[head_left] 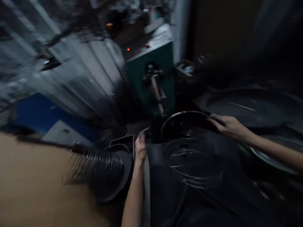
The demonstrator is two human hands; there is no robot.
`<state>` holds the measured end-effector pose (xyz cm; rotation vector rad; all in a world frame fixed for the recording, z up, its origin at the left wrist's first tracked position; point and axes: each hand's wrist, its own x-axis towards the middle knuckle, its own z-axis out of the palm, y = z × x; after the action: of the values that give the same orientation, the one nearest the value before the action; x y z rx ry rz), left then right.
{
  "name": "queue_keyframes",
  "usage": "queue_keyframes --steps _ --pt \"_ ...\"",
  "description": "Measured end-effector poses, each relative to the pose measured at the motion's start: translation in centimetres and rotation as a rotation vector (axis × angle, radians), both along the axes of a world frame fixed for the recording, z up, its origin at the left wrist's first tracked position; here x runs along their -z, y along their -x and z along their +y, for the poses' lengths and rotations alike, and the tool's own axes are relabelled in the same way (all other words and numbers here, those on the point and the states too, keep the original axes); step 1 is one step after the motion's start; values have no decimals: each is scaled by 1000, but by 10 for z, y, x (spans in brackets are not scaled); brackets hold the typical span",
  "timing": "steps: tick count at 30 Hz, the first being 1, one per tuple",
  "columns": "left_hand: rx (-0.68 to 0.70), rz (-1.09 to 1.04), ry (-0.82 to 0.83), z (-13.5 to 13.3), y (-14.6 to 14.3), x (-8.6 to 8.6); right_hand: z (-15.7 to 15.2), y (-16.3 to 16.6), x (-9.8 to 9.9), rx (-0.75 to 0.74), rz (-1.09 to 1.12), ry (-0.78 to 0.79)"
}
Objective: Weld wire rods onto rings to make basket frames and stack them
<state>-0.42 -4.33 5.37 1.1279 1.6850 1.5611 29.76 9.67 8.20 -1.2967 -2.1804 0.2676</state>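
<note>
The picture is dark and smeared by motion. My right hand point(226, 125) reaches in from the right and grips the rim of a dark round pan point(182, 123) held tilted above a darker surface. My left hand point(141, 145) reaches up from the bottom, its fingers curled near the pan's left edge and a dark post; what it holds, if anything, is hidden. A faint ring-shaped wire form point(193, 164) lies below the pan.
A green machine point(151, 74) with a metal spindle stands behind the pan. A stack of thin round discs point(99, 167) lies at the lower left beside a tan board point(30, 186). Large dark round pans point(251, 107) sit to the right.
</note>
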Motion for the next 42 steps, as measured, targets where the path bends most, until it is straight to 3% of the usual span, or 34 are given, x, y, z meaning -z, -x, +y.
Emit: queue_keyframes --steps 2,4,6,8,10,14,18,21,24,28,31,33,34,37,40,42 --pt "-91 -195 207 -21 -9 36 -3 -29 9 80 82 141" --pt "-1 -432 420 -47 -23 66 -4 -35 15 131 203 213" --pt "123 -745 431 -59 -43 84 -6 -29 20 156 297 249" --pt "121 -992 334 -49 -59 88 -10 -22 26 150 355 303" --pt "-23 -1119 287 -27 -64 86 -15 -18 33 138 397 333" --pt "-295 -1125 417 8 -56 87 -20 -14 47 98 499 295" --pt "-213 -1165 405 19 -46 95 -19 -10 62 54 616 247" --pt "-255 -1188 376 24 -40 93 -17 -9 74 51 664 236" --pt "-278 -1168 332 30 -37 83 -15 -10 85 121 701 258" --pt "-344 -996 418 39 -40 63 -9 -15 97 256 713 287" --pt "-387 -915 433 46 -43 49 -3 -38 107 156 623 344" --pt "-362 -920 368 48 -41 40 1 -70 116 122 484 411" --pt "-358 -924 328 47 -39 36 3 -91 121 184 399 445" --pt "-380 -906 222 46 -29 28 9 -157 139 635 138 513" --pt "-341 -869 145 48 -24 30 10 -203 154 828 39 568" --pt "-298 -846 102 53 -25 36 8 -213 159 890 4 621"
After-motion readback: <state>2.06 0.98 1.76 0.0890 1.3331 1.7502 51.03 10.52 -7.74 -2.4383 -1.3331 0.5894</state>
